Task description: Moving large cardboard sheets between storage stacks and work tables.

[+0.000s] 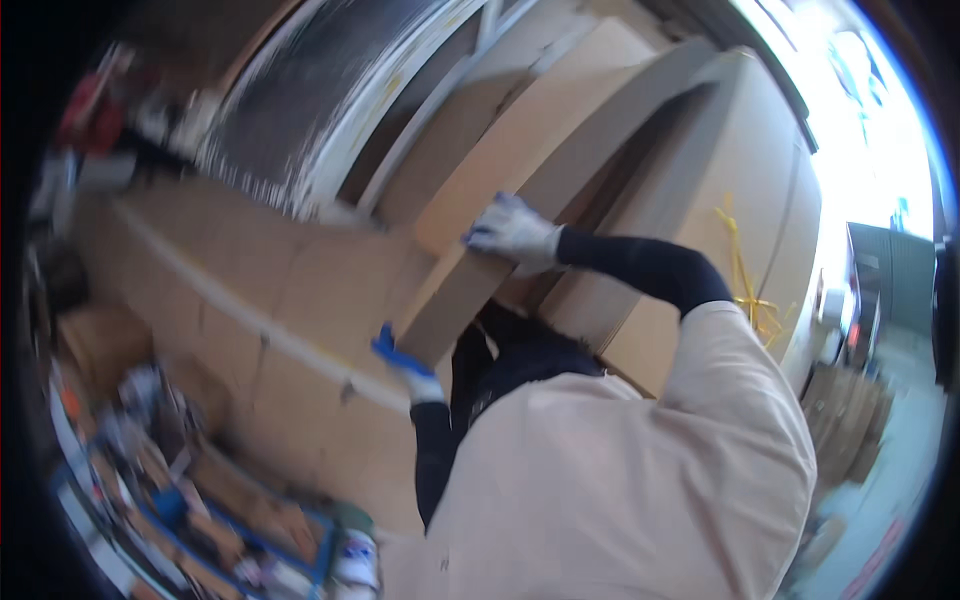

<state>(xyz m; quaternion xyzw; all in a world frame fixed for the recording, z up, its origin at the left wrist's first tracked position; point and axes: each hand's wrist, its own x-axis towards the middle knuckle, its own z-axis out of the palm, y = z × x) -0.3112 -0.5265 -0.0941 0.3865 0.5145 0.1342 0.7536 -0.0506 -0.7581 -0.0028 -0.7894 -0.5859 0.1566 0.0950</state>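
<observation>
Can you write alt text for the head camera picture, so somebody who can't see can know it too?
A person's gloved right hand grips the edge of a long cardboard piece, with the gloved left hand at its lower end. A big cardboard box with yellow string stands to the right; blurry clutter lies lower left.

Our left hand (408, 368): gloved, low, near our torso (600, 480) | Our right hand (515, 235): gloved, farther forward, fingers (484, 238) bent | Our right arm (640, 266): reaching leftward, bent | Both grips: too blurred to judge
</observation>
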